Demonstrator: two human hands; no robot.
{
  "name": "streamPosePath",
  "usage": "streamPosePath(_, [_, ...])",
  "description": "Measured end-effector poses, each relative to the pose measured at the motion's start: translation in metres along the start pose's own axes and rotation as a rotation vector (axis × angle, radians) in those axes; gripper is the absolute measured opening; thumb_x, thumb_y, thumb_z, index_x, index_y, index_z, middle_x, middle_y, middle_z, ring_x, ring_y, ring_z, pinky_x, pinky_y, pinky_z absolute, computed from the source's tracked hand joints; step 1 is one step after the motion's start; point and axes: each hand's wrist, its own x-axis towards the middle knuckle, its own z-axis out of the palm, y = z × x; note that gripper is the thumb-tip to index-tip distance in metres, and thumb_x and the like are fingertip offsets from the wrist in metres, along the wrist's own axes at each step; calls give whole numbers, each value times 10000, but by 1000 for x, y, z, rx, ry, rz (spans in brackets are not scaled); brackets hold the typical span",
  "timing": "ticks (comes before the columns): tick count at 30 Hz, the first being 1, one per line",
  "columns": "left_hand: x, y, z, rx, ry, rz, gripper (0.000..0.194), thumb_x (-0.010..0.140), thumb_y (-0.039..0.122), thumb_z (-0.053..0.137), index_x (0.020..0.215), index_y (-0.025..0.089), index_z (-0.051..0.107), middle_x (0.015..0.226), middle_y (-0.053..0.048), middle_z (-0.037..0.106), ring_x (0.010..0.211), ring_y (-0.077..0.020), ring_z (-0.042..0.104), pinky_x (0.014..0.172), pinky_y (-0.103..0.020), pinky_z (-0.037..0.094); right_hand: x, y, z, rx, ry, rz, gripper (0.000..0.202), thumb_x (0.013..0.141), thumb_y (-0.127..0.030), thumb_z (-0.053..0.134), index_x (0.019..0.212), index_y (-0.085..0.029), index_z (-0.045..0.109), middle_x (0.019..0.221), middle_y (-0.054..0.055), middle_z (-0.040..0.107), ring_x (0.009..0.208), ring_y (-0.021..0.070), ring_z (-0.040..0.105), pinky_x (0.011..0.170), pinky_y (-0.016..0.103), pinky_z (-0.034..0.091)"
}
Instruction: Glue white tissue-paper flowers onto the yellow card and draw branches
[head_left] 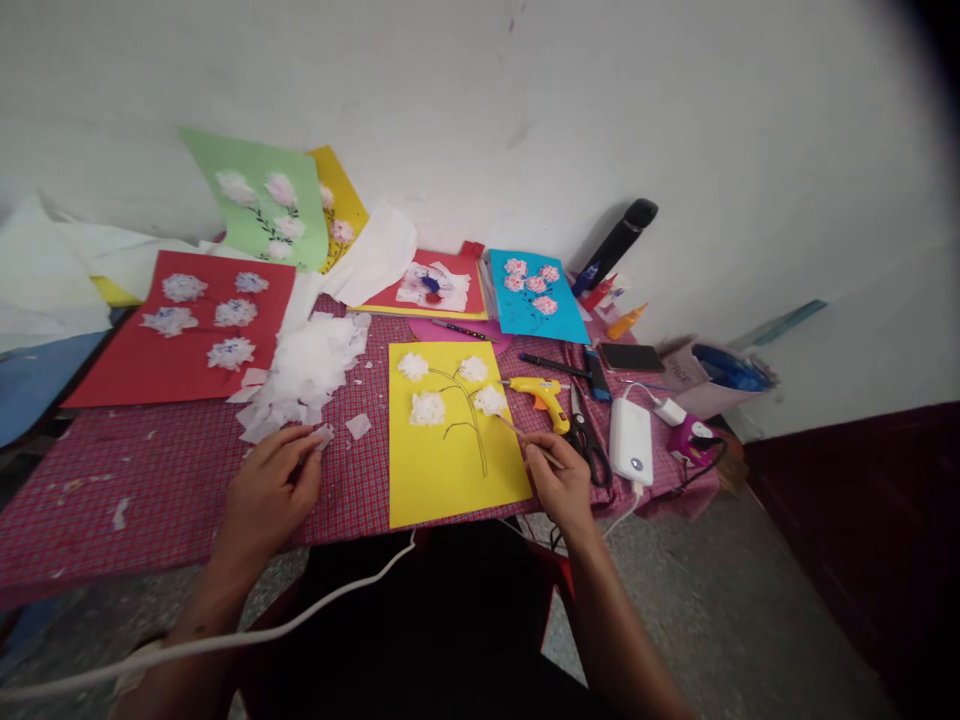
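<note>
On the checked tablecloth (172,520), the yellow sheet (439,485) is laid flat near the table's front edge, and it is best kept from sliding while fine work is done over it. To its left, the white paper pile (307,365) is heaped loosely; pieces are best lifted singly, so that the heap is not dragged.

Just off the sheet's right side, the yellow glue gun (550,397) is laid with its nozzle turned toward the paper; fingers are best kept clear, as the tip may be hot.

On the sheet, 4 white flowers (427,408) are set about a drawn stem (477,430) — these should be touched lightly, or their ruffles may be flattened.

By the right hand (561,485), a thin stick (514,430) is grasped near its rear, its tip at the lower right flower; whether contact is made cannot be told.

By the left hand (274,490), a small paper scrap (323,436) is pinched at the fingertips — a soft hold is called for, since it would probably crease easily.
</note>
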Motion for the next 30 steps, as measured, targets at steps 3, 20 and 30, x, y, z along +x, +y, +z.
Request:
streamPosePath(3, [-1, -1, 1, 7, -6, -1, 189, 991, 272, 594, 1147, 230, 693, 1214, -92, 718, 1159, -263, 685, 1075, -453, 546, -6, -3, -6, 17, -15, 37, 179, 929, -337, 641, 989, -222, 763, 770, 30, 725, 682, 194, 671, 592, 302, 539])
streamPosePath(20, [-2, 0, 0, -33, 1, 12, 202, 992, 227, 594, 1162, 204, 700, 1214, -101, 713, 1161, -265, 678, 1073, -457, 543, 82, -29, 13, 8, -131, 45, 183, 860, -352, 689, 868, -185, 763, 865, 63, 766, 772, 207, 697, 704, 316, 543])
streamPosePath(30, [-2, 1, 0, -61, -25, -31, 222, 990, 232, 584, 1179, 224, 701, 1230, -91, 708, 1168, -265, 674, 1081, -460, 535, 56, -21, 4, 25, 39, -44, 210, 951, -345, 648, 1058, -199, 753, 904, 49, 762, 709, 169, 679, 631, 291, 545])
